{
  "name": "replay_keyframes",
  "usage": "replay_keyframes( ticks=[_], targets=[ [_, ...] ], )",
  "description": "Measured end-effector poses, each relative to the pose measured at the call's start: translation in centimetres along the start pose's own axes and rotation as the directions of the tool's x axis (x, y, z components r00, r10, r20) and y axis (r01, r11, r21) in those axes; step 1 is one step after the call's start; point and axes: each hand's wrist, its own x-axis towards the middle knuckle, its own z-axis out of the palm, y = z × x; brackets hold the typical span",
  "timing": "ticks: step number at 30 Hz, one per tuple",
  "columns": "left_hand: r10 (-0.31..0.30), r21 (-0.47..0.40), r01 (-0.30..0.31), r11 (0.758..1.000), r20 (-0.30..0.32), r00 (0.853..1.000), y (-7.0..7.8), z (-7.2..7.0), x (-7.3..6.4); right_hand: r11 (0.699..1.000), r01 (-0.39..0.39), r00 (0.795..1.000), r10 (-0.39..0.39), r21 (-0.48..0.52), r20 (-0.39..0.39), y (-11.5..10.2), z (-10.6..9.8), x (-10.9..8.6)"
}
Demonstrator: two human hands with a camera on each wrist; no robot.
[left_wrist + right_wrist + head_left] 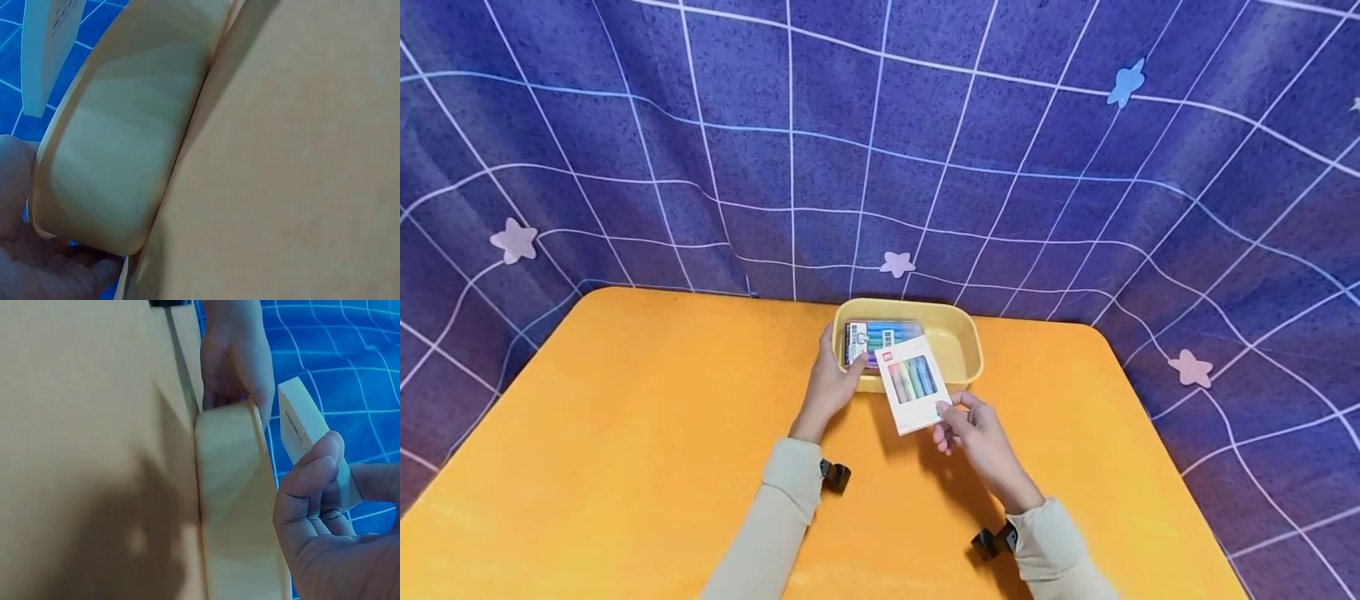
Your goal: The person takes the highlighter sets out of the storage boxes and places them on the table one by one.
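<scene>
A pale yellow plastic basket (953,337) stands near the back edge of the table. My left hand (829,390) grips its left end, the thumb over the rim and the fingers around the outside. Inside, on the left, lies a flat pack of coloured pens (898,332) in blue, green and purple, partly covered from view. My right hand (983,437) pinches the lower right corner of a flat white box (913,385), whose window shows pastel-coloured sticks. That box is tilted above the basket's front rim. In the right wrist view, the thumb and fingers hold the white box (300,419) edge-on.
An orange-yellow cloth covers the table (647,442). Behind it hangs a blue curtain (820,150) with white grid lines and stars. Small black devices (837,477) are strapped at both wrists.
</scene>
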Motion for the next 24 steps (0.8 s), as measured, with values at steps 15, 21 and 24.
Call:
replay_keyframes(
  ticks=[15, 21, 24],
  targets=[
    [0.018, -0.011, -0.018, 1.000, 0.000, 1.000, 0.1, -0.1, 0.1, 0.999, 0.000, 0.989, -0.007, 0.052, 0.149, 1.2, 1.4, -3.1],
    [0.014, -0.003, -0.014, 1.000, 0.011, 1.000, 0.1, -0.1, 0.0, 0.996, -0.010, 0.983, -0.007, 0.090, 0.183, 1.6, 2.2, -3.7],
    [0.010, -0.004, -0.010, 1.000, 0.008, 1.000, 0.2, -0.2, 0.0, 0.994, -0.028, 0.981, 0.006, 0.108, 0.194, 1.8, 2.7, -4.0]
  ],
)
